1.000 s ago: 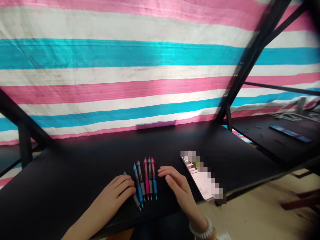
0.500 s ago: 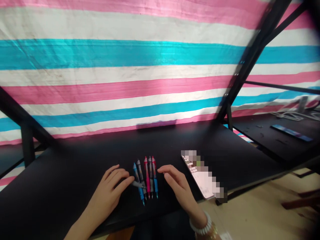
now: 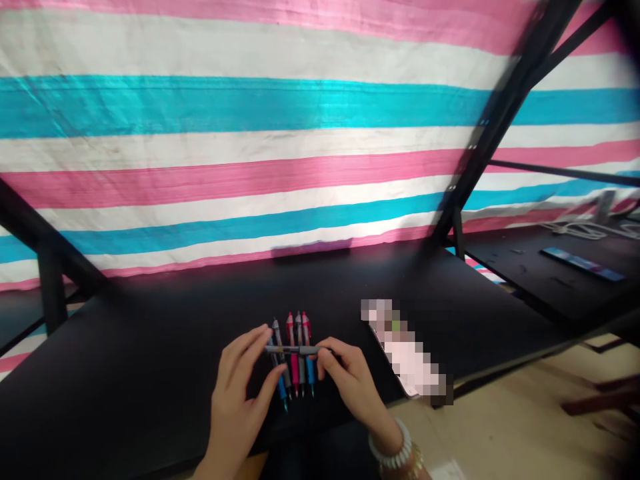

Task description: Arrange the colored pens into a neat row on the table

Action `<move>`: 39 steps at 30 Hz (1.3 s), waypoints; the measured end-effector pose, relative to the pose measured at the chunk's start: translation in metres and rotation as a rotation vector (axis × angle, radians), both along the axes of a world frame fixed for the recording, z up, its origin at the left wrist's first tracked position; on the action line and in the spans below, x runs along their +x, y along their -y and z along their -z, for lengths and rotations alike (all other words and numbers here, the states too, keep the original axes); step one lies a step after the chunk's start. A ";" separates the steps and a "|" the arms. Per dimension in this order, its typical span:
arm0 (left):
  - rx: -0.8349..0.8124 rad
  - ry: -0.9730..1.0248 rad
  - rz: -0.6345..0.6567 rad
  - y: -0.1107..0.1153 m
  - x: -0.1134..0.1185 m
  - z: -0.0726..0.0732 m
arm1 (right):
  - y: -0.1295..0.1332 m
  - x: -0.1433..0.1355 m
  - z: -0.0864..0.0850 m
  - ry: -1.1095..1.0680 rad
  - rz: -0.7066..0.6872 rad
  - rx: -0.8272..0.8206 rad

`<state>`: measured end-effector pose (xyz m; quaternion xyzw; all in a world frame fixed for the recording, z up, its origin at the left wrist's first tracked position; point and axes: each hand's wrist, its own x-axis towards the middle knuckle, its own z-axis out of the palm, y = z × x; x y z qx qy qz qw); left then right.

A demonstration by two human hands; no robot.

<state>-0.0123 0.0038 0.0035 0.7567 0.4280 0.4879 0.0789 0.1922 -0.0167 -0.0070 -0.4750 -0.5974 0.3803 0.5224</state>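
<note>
the left hand (image 3: 240, 393) and the right hand (image 3: 350, 380) now meet over the row of pens (image 3: 295, 357), and between them they carry a single grey pen (image 3: 293, 349) held crosswise, lifted just above the others. a second ago that grey pen lay at the left end of the row under the left fingers, and the right hand rested flat on the table (image 3: 150, 360) beside the row; half a second ago the left fingers had swung it askew. so one pen has been taken out of the set and passed into a two-handed hold.

the left hand pinches the pen's left end between thumb and fingertips, the other fingers loosely curled. the right hand closes on the right end in the same way, fingers bent over it. which end is the tip i cannot tell, since the pen is thin and a little blurred here.

under it the remaining pens lie side by side, touching, pointing away from the person: blue and grey on the left, then pink, grey and red-and-blue. a phone (image 3: 407, 357), its screen blurred out, lies near the right hand, apart from it. a white bead bracelet (image 3: 393, 453) sits on the right wrist. a striped pink, white and blue tarp (image 3: 250, 133) hangs behind the table.
</note>
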 end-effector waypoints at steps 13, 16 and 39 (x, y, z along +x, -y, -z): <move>-0.627 0.825 0.002 0.003 -0.003 0.012 | 0.002 -0.001 -0.007 0.024 -0.028 -0.025; -0.639 0.854 -0.023 0.004 -0.001 0.010 | 0.002 -0.001 -0.008 0.021 -0.025 -0.041; -0.744 0.912 -0.190 0.013 0.003 0.017 | 0.001 -0.001 -0.006 -0.090 0.051 -0.047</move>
